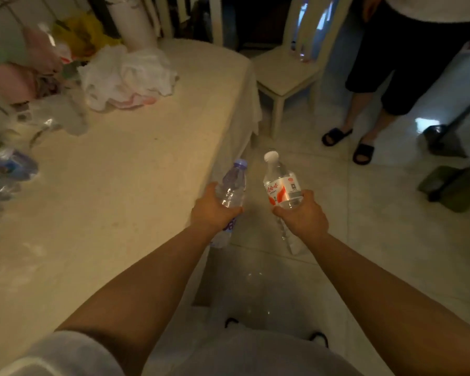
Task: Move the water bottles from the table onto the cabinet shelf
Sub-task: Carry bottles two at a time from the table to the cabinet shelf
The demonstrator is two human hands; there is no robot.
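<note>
My left hand [213, 208] grips a clear water bottle with a purple cap and purple label [233, 183] around its middle. My right hand [301, 217] grips a second clear bottle with a white cap and a red-and-white label [281, 185]. Both bottles are held in the air over the floor, just right of the cream table's [114, 191] edge, caps pointing away from me. More clear plastic bottles [8, 169] lie at the table's far left edge. No cabinet shelf is in view.
White plastic bags [128, 74] and pink and yellow clutter [46, 50] crowd the table's back left. A cream chair [291, 71] stands beyond the table. Another person in black shorts and sandals [364, 104] stands at the right, near a dustpan [442, 137].
</note>
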